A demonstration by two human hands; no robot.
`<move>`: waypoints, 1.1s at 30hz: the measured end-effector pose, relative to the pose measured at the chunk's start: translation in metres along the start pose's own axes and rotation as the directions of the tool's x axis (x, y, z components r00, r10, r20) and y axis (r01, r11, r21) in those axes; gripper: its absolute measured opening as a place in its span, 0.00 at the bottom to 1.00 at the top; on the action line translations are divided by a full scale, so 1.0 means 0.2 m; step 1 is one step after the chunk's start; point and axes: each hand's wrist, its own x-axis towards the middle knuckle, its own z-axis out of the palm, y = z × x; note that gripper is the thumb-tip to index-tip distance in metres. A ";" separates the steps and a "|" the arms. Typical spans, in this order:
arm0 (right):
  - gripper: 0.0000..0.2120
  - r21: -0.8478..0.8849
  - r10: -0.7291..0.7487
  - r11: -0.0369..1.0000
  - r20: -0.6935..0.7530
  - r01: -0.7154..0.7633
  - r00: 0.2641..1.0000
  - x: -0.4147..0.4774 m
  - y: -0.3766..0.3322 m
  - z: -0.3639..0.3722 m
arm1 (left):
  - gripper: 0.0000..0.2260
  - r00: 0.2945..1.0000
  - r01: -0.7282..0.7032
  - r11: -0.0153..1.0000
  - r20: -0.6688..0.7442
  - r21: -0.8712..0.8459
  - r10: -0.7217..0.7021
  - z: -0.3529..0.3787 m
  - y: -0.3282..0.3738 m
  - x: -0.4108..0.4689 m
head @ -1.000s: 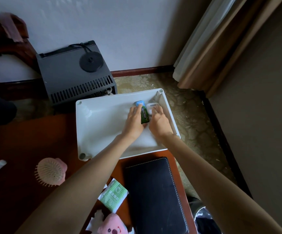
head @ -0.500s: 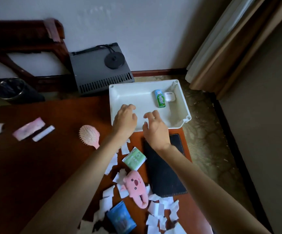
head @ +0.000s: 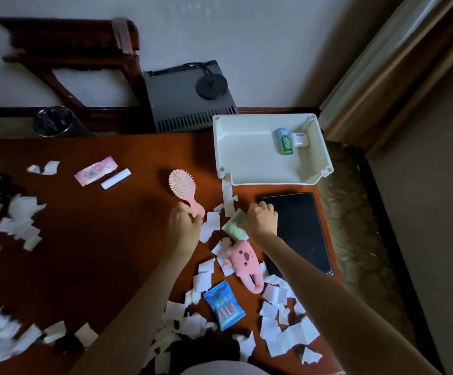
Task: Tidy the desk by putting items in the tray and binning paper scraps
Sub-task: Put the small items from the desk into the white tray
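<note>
Hairbrush (head: 183, 189) is lying on the desk just left of the tray (head: 247, 169), bristles up, and the left hand (head: 183, 226) is curling its fingers round the end of the handle. The right hand (head: 263, 216) is bending its fingers down onto the green packet (head: 236, 226) and pinching it among the paper scraps (head: 212, 226). Both grips are looking shallow, so it is worth closing them fully before lifting, shaking off any clinging scrap, and aiming for the tray's bare left half.
</note>
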 end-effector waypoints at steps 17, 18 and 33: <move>0.08 0.379 -0.066 0.911 -0.254 0.162 0.965 0.05 -0.04 -0.29 | 0.14 0.945 0.324 0.897 0.052 -0.300 -0.324 0.08 0.03 0.30; 0.09 0.365 -0.074 0.915 -0.270 0.173 0.960 0.06 -0.04 -0.32 | 0.13 0.958 0.276 0.910 0.013 -0.311 -0.286 0.06 0.04 0.27; 0.14 0.355 0.162 0.934 -0.307 -0.045 0.938 0.46 0.25 -0.61 | 0.10 0.984 -0.055 0.951 0.143 -0.303 0.103 0.19 0.80 0.31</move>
